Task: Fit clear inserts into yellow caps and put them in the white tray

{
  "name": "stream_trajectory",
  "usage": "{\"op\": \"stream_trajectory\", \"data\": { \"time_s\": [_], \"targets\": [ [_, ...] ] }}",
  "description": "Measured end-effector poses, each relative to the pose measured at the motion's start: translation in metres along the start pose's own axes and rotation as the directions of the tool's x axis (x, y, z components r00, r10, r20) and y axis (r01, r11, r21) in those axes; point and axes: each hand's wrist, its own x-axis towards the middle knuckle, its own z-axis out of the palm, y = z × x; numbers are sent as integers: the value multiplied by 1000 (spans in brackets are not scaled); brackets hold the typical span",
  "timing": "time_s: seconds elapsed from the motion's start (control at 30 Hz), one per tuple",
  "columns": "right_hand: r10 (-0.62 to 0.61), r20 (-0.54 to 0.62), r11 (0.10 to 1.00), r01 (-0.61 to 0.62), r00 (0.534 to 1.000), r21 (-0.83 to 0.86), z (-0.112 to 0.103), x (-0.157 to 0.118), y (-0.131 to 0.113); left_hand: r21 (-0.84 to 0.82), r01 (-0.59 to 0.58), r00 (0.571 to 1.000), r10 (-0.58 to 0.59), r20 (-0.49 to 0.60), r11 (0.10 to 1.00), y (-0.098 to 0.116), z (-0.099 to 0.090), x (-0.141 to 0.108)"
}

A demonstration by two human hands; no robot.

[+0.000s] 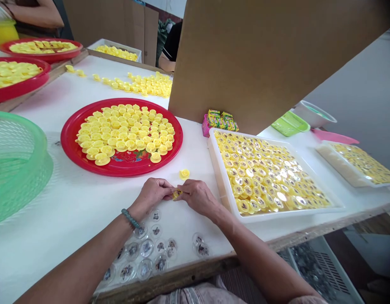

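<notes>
My left hand and my right hand meet over the white table, fingertips pinched round one small yellow plastic piece with a dark picture on its face. Just beyond them a single yellow cup-shaped piece lies loose. Clear round discs with small printed pictures are spread on the table below my left wrist, and a pair of discs sits nearer my right forearm. A red round tray holds many yellow pieces. Right of my hands, a white tray is filled with yellow pieces under clear picture discs.
A green mesh basket stands at the left. A tall cardboard sheet rises behind a pink basket of small boxes. More yellow pieces lie farther back. Another filled tray is at the right. Other people's arms show at the back.
</notes>
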Motion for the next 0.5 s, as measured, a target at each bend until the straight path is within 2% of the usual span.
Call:
{"op": "stream_trajectory", "data": {
  "time_s": [0.1,0.2,0.37,0.5],
  "targets": [
    [2,59,1000,0,998,-26,-4,7,2,-1,41,999,-41,-22,999,-1,0,4],
    [19,62,999,-17,998,-34,-3,5,2,47,20,1000,-19,-9,999,0,0,2],
    [-21,-48,995,16,999,-103,3,-12,-5,364,-73,997,55,58,929,-4,-10,0],
    [57,-65,982,-67,996,-178,13,-14,-2,442,-47,995,1,103,896,-10,-17,13]
  ]
}}
